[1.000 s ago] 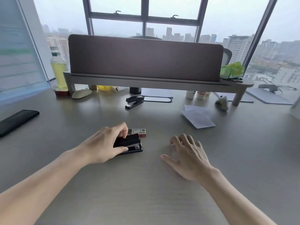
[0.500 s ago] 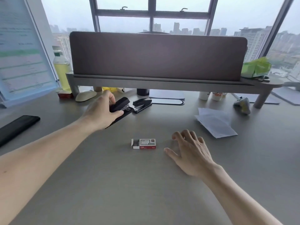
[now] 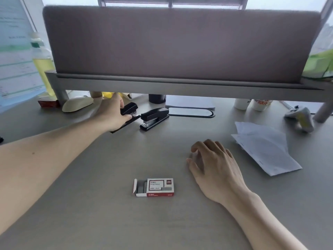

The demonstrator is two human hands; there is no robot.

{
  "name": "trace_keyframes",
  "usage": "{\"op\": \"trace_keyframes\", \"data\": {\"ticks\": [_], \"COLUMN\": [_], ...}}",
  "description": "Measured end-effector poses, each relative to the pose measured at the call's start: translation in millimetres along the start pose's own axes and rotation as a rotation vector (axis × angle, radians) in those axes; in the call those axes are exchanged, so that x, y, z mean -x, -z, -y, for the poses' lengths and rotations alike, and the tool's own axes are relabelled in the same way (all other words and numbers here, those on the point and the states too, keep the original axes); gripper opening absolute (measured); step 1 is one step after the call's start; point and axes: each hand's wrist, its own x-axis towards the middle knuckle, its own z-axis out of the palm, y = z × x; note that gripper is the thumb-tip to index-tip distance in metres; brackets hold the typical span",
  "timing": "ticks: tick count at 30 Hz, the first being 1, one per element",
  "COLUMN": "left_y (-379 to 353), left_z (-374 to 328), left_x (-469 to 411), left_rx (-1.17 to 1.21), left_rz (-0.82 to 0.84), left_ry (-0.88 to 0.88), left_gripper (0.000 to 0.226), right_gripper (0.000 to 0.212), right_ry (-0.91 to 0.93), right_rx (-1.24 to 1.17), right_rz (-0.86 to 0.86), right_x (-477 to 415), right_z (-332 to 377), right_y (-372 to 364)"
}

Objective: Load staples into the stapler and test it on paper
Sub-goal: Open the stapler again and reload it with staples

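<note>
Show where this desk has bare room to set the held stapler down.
Bare desk lies between the staple box and the second stapler, and nearer than the box. Crowded under the shelf, where the left hand grips the held stapler; paper lies right of the right hand.

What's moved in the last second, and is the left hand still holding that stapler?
The left hand carried the stapler away from the staple box to the far side of the desk, beside the second stapler, and still grips it. The right hand stays resting on the desk; staple box and paper have not moved.
</note>
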Motion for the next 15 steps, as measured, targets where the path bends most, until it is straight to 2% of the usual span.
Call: {"op": "trace_keyframes", "data": {"ticks": [8,15], "left_y": [-25.9,-18.7], "left_z": [-18.7,-12.5], "left_x": [-20.0,-13.7], "left_rx": [0.079,0.098], "left_rz": [-0.012,-0.032], "left_ry": [0.003,0.01], "left_gripper": [0.04,0.045], "right_gripper": [0.028,0.025], "right_ry": [0.004,0.001], "right_rx": [-0.007,-0.015], "right_rz": [-0.01,-0.004], "right_x": [1.0,2.7], "right_z": [1.6,2.8], "right_y": [0.4,2.0]}}
